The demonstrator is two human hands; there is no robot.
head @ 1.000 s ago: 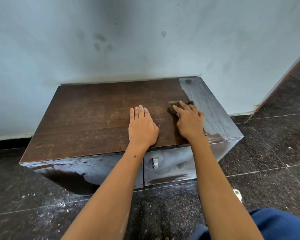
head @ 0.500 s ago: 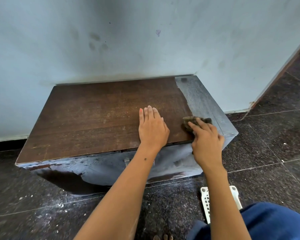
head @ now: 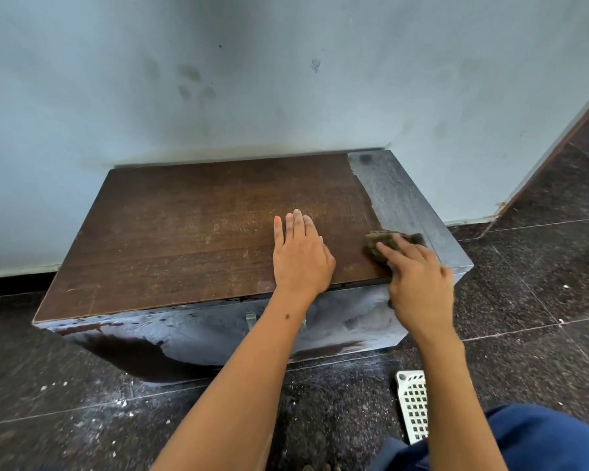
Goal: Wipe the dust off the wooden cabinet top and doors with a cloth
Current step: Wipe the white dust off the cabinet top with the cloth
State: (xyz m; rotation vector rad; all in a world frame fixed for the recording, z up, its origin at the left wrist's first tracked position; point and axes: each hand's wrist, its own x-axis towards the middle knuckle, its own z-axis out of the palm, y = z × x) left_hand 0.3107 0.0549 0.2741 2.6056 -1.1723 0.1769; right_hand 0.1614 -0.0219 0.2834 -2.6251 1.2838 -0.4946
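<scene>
1. The cloth (head: pixel 393 245), a small dark wad, lies on the cabinet top (head: pixel 198 232) near its right front corner, right on the line where brown wiped wood meets a grey dusty strip (head: pixel 402 198). That is where a stroke would cut into the dust that is left.
2. The right hand (head: pixel 419 283) presses down on the cloth with its fingers laid over it, loosely bent; the pressure looks meant to drag the wad flat, not to lift it.
3. The left hand (head: pixel 301 256) lies flat and spread on the clean brown wood just beside the cloth, holding nothing. It probably props the leaning body and steadies the cabinet.
4. The doors (head: pixel 351 321) below the top are grey with dust, with darker streaks; they seem mostly not yet wiped. A small handle (head: pixel 251 319) shows beside the left forearm.
5. The cabinet stands against a pale wall (head: pixel 286 79) on a dark speckled floor (head: pixel 541 266). A white slotted plastic piece (head: pixel 412 402) lies on the floor by a blue-clad knee (head: pixel 541 440).
</scene>
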